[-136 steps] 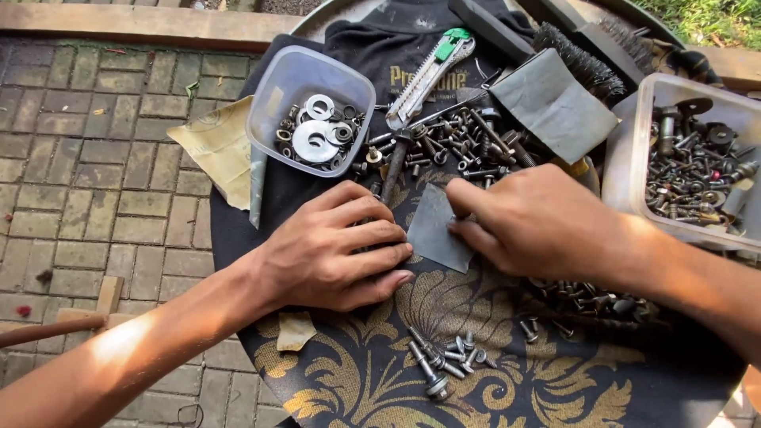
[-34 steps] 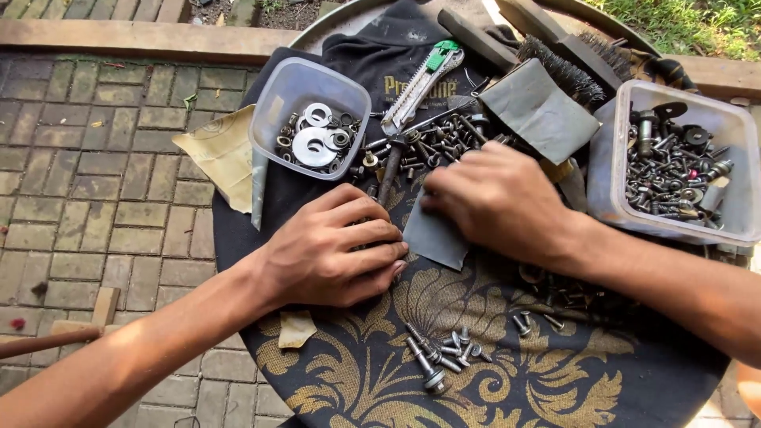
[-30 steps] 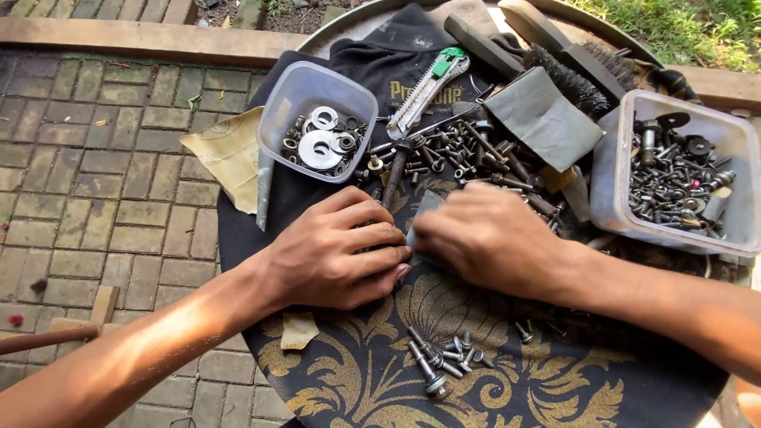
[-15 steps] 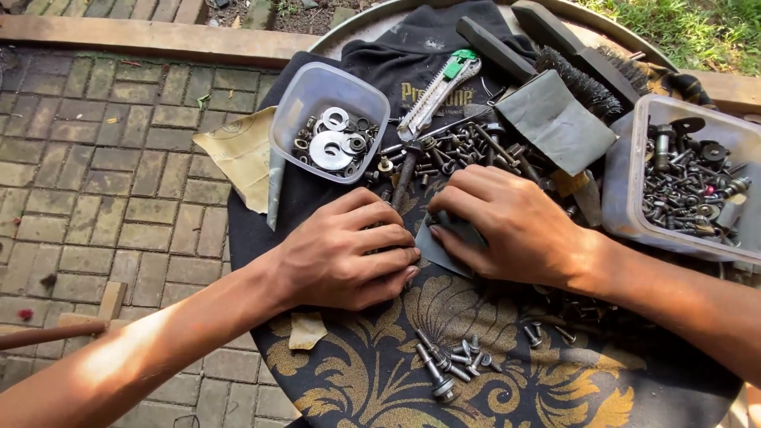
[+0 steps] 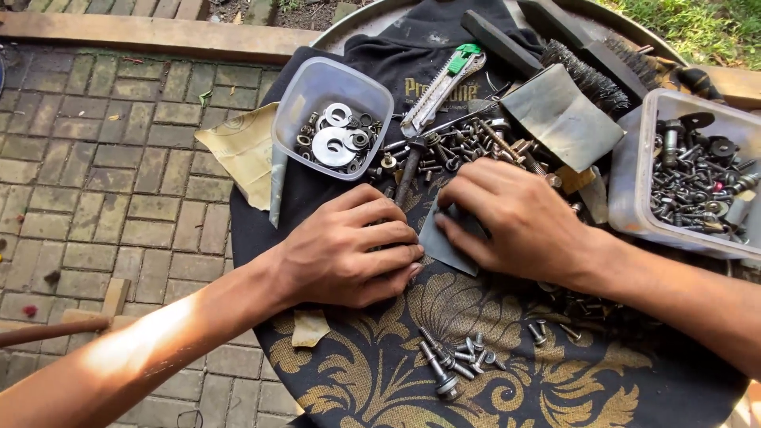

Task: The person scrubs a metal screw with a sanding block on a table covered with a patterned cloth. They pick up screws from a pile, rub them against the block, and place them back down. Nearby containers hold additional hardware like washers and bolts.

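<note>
The grey sandpaper sheet [image 5: 444,242] lies flat on the black patterned cloth [image 5: 571,380], between my hands. My right hand [image 5: 519,222] presses it with flattened fingers. My left hand [image 5: 349,250] rests palm-down just beside it, fingers curled, contents hidden. Loose bolts [image 5: 456,361] lie nearer me.

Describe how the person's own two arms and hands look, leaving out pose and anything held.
Both forearms are bare up to the picture's edge, no sleeves in view. The left hand and right hand wear no gloves, and no rings, watch or bracelet show. Sunlight makes a bright patch on the left forearm.
</note>
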